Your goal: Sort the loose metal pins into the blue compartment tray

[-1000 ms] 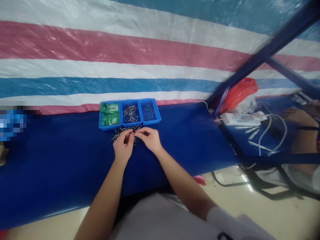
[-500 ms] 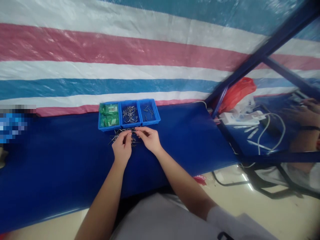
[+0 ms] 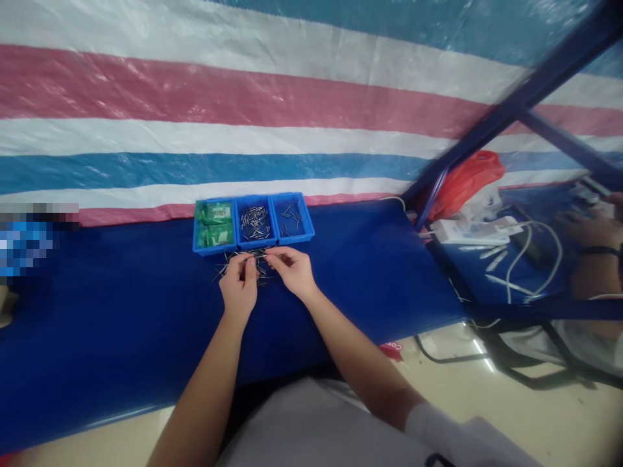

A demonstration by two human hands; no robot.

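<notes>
Between my left hand (image 3: pixel 239 285) and my right hand (image 3: pixel 294 269) is a thin metal pin (image 3: pixel 259 256), pinched at its two ends by fingers and thumbs. Its exact kind is too small to make out. Under and around my fingers lies a loose pile of similar thin metal pins (image 3: pixel 222 268), partly hidden by my hands. Just behind stand three joined blue bins. Green packets fill the left bin (image 3: pixel 195 241), many short metal pieces lie in the middle bin (image 3: pixel 239 237), and a few lie in the right bin (image 3: pixel 304 228).
A blue cloth (image 3: pixel 146 324) covers the table. Striped sheeting (image 3: pixel 243 97) hangs behind it. To the right is a blue metal frame (image 3: pixel 487 130); beyond it are a red plastic bag (image 3: pixel 467 185), a white power strip (image 3: pixel 457 232), cables and another person's hand (image 3: pixel 591 227).
My hands keep nearly the same pose around the thin metal pin. The whole view has shifted slightly, and the other person's hand at the right has moved a little.
</notes>
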